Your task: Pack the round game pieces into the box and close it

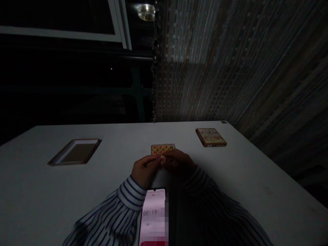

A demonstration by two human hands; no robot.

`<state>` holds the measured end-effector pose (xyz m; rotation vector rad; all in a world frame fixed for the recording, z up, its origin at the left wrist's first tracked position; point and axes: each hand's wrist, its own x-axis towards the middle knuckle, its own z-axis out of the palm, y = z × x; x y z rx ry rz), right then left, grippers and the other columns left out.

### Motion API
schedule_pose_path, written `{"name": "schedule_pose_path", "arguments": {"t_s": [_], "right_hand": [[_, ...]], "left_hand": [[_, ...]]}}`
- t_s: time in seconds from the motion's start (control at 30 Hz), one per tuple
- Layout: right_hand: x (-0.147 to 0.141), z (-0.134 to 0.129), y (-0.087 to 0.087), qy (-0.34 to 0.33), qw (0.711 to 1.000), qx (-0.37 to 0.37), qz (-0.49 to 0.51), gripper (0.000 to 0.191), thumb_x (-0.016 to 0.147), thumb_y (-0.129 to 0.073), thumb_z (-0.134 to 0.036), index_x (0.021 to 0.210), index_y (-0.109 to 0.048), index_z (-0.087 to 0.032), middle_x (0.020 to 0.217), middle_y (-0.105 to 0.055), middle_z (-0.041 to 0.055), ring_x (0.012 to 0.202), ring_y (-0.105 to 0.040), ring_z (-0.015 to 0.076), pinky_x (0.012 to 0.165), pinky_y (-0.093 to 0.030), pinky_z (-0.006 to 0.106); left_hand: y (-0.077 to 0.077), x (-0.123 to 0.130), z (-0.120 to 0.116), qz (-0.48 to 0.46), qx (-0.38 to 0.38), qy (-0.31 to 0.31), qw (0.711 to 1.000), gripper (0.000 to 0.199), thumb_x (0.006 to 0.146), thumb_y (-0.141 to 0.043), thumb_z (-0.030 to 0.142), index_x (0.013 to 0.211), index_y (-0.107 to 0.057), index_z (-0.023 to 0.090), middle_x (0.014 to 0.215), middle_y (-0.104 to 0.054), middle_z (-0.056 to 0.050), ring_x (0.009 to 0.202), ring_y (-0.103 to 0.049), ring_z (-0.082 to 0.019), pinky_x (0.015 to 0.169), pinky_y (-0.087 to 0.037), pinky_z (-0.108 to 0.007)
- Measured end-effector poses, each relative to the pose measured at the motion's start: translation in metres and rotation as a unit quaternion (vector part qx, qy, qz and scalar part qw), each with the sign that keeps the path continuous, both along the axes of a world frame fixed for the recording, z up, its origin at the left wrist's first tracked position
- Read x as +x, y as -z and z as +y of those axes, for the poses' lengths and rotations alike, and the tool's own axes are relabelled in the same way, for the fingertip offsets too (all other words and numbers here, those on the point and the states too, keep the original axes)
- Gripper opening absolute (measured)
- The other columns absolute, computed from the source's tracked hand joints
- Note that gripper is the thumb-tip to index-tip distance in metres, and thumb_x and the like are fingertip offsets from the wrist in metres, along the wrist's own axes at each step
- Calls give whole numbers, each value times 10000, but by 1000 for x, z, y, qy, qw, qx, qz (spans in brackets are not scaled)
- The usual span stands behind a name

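A round xiangqi piece (163, 159) with a red character is pinched at the fingertips where my two hands meet. My left hand (145, 169) grips it from the left, thumb and fingers closed. From the right, my right hand (180, 163) closes its fingers against the same piece; deep shadow hides part of them. Just beyond the hands lies a small clear tray (154, 146) of xiangqi pieces in rows, most with red characters. My hands cover its near side. A lit phone (153, 201) showing a running time lies below my left wrist, partly under the striped sleeve.
An open shallow box part (92, 150) lies at the left of the white table (115, 143). At the back right sits a closed printed box (211, 137). A bead-like string curtain (200, 68) hangs behind the table. The room is dark.
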<state>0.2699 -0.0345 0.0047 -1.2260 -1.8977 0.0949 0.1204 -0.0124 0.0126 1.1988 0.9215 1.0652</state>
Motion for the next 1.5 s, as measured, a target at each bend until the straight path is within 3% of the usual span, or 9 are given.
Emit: {"name": "schedule_pose_path", "arguments": {"t_s": [0.3, 0.5, 0.67, 0.8, 0.97, 1.13, 1.27, 1.5], "right_hand": [[3, -4, -5, 36, 997, 13, -73, 250, 727, -556, -360, 893, -625, -187, 864, -660, 79, 788, -589, 187, 698, -442, 304], [6, -8, -12, 44, 996, 63, -52, 203, 751, -517, -307, 875, -626, -189, 856, -669, 65, 786, -592, 180, 709, -442, 303], [11, -6, -12, 62, 994, 77, -36, 213, 746, -518, -306, 894, -616, -188, 863, -670, 61, 805, -590, 171, 732, -443, 297], [16, -4, -9, 83, 991, 97, -37, 209, 733, -526, -287, 883, -616, -172, 859, -668, 63, 800, -590, 172, 728, -447, 298], [26, -2, -6, 87, 989, 96, -75, 243, 729, -538, -293, 915, -610, -153, 856, -661, 76, 791, -588, 176, 699, -456, 297], [34, -1, -8, 89, 990, 84, -68, 241, 729, -535, -267, 927, -602, -147, 825, -652, 73, 721, -578, 152, 675, -463, 277], [40, -1, -12, 96, 993, 32, -68, 243, 733, -525, -255, 938, -595, -145, 756, -635, 58, 676, -567, 140, 664, -469, 266], [53, 9, -16, 105, 990, -33, -88, 300, 720, -541, -254, 993, -589, -140, 802, -636, 61, 696, -566, 141, 696, -462, 277]], "left_hand": [[-1, 3, 1, -39, -22, 9, 999, 269, 549, -721, 313, 743, -681, 131, 717, -695, -42, 660, -633, -154, 649, -519, -253], [-10, 11, 2, -65, -57, 21, 996, 299, 504, -748, 311, 721, -675, 119, 679, -684, -37, 604, -617, -133, 601, -511, -234], [-13, 15, 9, -37, -40, 34, 998, 330, 566, -705, 351, 785, -659, 109, 672, -674, -45, 582, -606, -129, 575, -499, -236], [-5, 8, 21, 43, 33, -62, 997, 346, 647, -619, 407, 844, -641, 124, 701, -673, -47, 632, -614, -152, 591, -499, -262], [7, -9, 32, 168, 147, -158, 962, 304, 668, -576, 374, 825, -646, 124, 797, -670, -65, 783, -611, -182, 752, -482, -310], [26, -17, 40, 262, 198, -123, 937, 339, 705, -517, 381, 911, -630, 136, 888, -654, -86, 805, -610, -192, 766, -480, -335], [41, -12, 42, 271, 234, -117, 926, 297, 725, -493, 370, 883, -631, 159, 916, -648, -78, 837, -606, -192, 780, -477, -337], [48, -10, 45, 293, 275, -97, 911, 275, 742, -481, 344, 900, -624, 171, 940, -642, -67, 868, -599, -186, 793, -476, -325]]}}
